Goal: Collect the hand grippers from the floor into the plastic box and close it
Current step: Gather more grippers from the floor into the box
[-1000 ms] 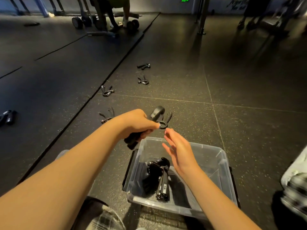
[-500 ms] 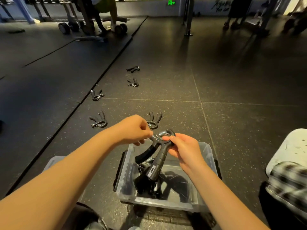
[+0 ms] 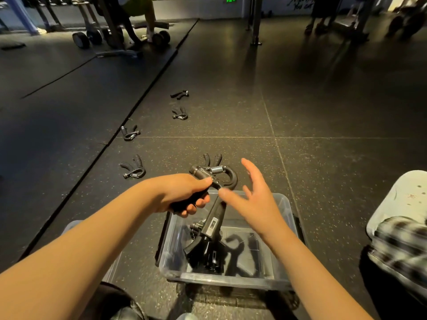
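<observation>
My left hand grips one handle of a black hand gripper with a steel spring, held above the clear plastic box. The gripper's other handle hangs down into the box. My right hand hovers just right of it, fingers spread, holding nothing. Black grippers lie piled in the box. More lie on the floor: one just beyond my hands, one to the left, one farther left, two farther off.
The box's clear lid lies on the floor to its left, partly under my left arm. A pale object and checked cloth sit at the right edge. Dumbbells and a bench stand far back left, a post at the back.
My right hand has let go of the gripper and opened, moving off to the right. My left hand has shifted its hold down onto the gripper's handle.
</observation>
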